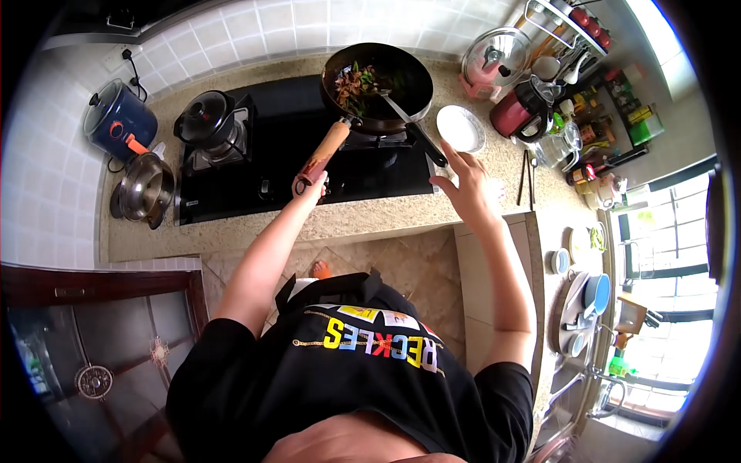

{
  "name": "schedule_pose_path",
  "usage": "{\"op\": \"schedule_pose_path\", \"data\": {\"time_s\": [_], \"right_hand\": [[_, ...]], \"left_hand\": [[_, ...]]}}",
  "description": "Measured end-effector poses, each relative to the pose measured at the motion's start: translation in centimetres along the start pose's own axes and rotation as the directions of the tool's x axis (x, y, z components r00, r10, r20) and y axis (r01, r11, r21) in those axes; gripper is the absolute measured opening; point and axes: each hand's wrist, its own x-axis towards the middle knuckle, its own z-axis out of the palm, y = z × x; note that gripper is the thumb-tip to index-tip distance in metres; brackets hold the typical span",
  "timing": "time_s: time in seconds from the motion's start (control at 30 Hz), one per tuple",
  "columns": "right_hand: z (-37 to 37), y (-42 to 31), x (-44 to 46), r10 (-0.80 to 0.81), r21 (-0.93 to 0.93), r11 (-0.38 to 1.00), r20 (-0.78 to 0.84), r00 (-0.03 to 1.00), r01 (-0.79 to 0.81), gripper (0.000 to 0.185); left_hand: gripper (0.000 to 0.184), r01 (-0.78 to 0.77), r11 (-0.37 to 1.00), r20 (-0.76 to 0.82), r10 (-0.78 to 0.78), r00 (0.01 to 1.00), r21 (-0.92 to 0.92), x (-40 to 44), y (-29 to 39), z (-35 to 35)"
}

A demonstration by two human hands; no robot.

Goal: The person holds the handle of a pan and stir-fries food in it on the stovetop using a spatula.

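Observation:
My left hand (312,186) is closed around the end of the wok's wooden handle (332,143). The dark wok (415,83) sits on the right burner, with browned pieces of food and green bits (355,85) in its left half. A spatula (423,141) leans across the near right rim, its metal end in the wok and its black handle pointing toward me. Just beside that handle's end, my right hand (471,187) is open, fingers stretched out and thumb apart, holding nothing. A white plate (461,130) lies beyond its fingertips.
A lidded black pot (207,117) stands on the left burner of the black stove (285,116). Farther left are a blue pot (120,119) and a steel pan (148,185). Dark chopsticks (527,177), a red kettle (519,110) and several bottles are at right.

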Motion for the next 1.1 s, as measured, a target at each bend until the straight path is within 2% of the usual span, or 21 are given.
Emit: {"op": "schedule_pose_path", "data": {"time_s": [0.07, 0.1, 0.17, 0.2, 0.23, 0.3, 0.33, 0.43, 0.47, 0.5, 0.57, 0.63, 0.7, 0.73, 0.77, 0.8, 0.9, 0.97, 1.0, 1.03, 1.1], "right_hand": [[-0.5, 1.0, -2.2, 0.03, 0.047, 0.999, -0.057, 0.998, -0.028, 0.056], [-0.6, 1.4, -3.2, 0.063, 0.09, 0.995, -0.114, 0.992, -0.053, 0.053], [-0.6, 1.8, -5.3, 0.102, 0.132, 0.988, -0.152, 0.983, -0.082, 0.047], [-0.3, 2.3, -6.3, 0.128, 0.152, 0.983, -0.174, 0.976, -0.101, 0.044], [0.1, 2.7, -7.2, 0.153, 0.171, 0.978, -0.197, 0.968, -0.12, 0.041], [1.0, 3.1, -9.0, 0.195, 0.202, 0.967, -0.201, 0.96, -0.154, 0.037], [1.2, 3.0, -9.7, 0.239, 0.231, 0.953, -0.165, 0.957, -0.198, 0.037], [2.4, 2.9, -11.9, 0.311, 0.274, 0.923, -0.122, 0.942, -0.27, 0.029], [2.9, 3.0, -12.4, 0.329, 0.308, 0.906, -0.088, 0.94, -0.289, 0.029], [3.4, 3.0, -13.1, 0.348, 0.34, 0.887, -0.049, 0.936, -0.311, 0.029], [4.3, 3.6, -14.1, 0.298, 0.345, 0.902, -0.065, 0.952, -0.259, 0.03], [3.7, 3.3, -14.1, 0.247, 0.343, 0.917, -0.085, 0.965, -0.205, 0.03], [2.5, 2.8, -13.7, 0.412, 0.44, 0.8, 0.09, 0.907, -0.407, 0.031], [2.2, 2.5, -13.0, 0.427, 0.457, 0.789, 0.074, 0.901, -0.412, 0.031], [1.3, 2.0, -12.1, 0.465, 0.474, 0.748, 0.126, 0.876, -0.466, 0.032], [1.4, 2.0, -11.3, 0.414, 0.451, 0.807, 0.029, 0.91, -0.382, 0.034], [1.9, 1.8, -8.0, 0.235, 0.346, 0.925, -0.201, 0.951, -0.156, 0.045], [2.0, 0.7, -4.6, 0.177, 0.308, 0.947, -0.266, 0.948, -0.09, 0.052], [2.5, 0.5, -2.9, 0.125, 0.189, 0.979, -0.283, 0.951, -0.073, 0.056], [2.9, 0.3, -1.3, 0.072, 0.066, 0.996, -0.293, 0.953, -0.055, 0.059], [4.0, 0.6, 1.5, 0.026, 0.031, 0.999, -0.256, 0.966, -0.018, 0.062]], "left_hand": [[0.036, 0.1, 0.994, 0.015, -0.101, 0.995, 0.049, -2.0, 3.1, -0.3], [0.034, -0.008, 0.997, -0.092, 0.016, 0.996, 0.083, -1.5, 2.7, 0.3], [0.034, -0.104, 0.959, 0.056, 0.092, 0.994, 0.264, 0.3, 1.6, -0.6], [0.033, -0.34, 0.675, 0.078, 0.387, 0.919, 0.655, 4.5, -2.2, -1.1], [0.033, -0.338, 0.673, 0.075, 0.389, 0.918, 0.658, 3.1, -0.4, -0.9], [0.031, -0.37, 0.355, 0.195, 0.442, 0.875, 0.858, 0.1, 2.5, -0.8], [0.029, -0.349, 0.275, 0.258, 0.318, 0.912, 0.896, 2.0, 1.8, -1.3], [0.028, -0.259, 0.402, 0.192, 0.199, 0.961, 0.878, -1.5, 5.1, -0.4], [0.028, -0.353, 0.216, 0.284, 0.297, 0.912, 0.91, -2.9, 5.9, -0.6], [0.028, -0.346, 0.215, 0.278, 0.293, 0.915, 0.913, -4.1, 6.1, -0.9], [0.029, -0.272, 0.363, 0.169, 0.292, 0.941, 0.891, -5.4, 6.7, -1.1], [0.038, -0.225, 0.357, 0.146, 0.234, 0.961, 0.907, -6.3, 6.5, -1.6], [0.047, -0.187, 0.517, 0.09, 0.208, 0.974, 0.835, -4.7, 3.5, -2.6], [0.047, -0.185, 0.517, 0.085, 0.212, 0.974, 0.836, -5.6, 3.8, -3.3], [0.051, -0.064, 0.878, 0.107, 0.014, 0.994, 0.474, -6.8, 3.8, -4.0], [0.056, 0.149, 0.989, 0.222, -0.147, 0.964, 0.006, -7.4, 4.1, -4.7], [0.069, 0.415, 0.78, 0.596, -0.068, 0.8, -0.468, -11.8, 10.1, -7.0], [0.074, 0.46, 0.694, 0.656, 0.023, 0.755, -0.554, -14.1, 14.3, -7.4], [0.069, 0.454, 0.66, 0.655, 0.077, 0.751, -0.598, -15.0, 16.0, -7.3], [0.069, 0.456, 0.655, 0.653, 0.075, 0.754, -0.602, -14.3, 16.0, -7.4], [0.064, 0.444, 0.706, 0.689, 0.088, 0.719, -0.553, -12.3, 16.0, -7.4]]}}
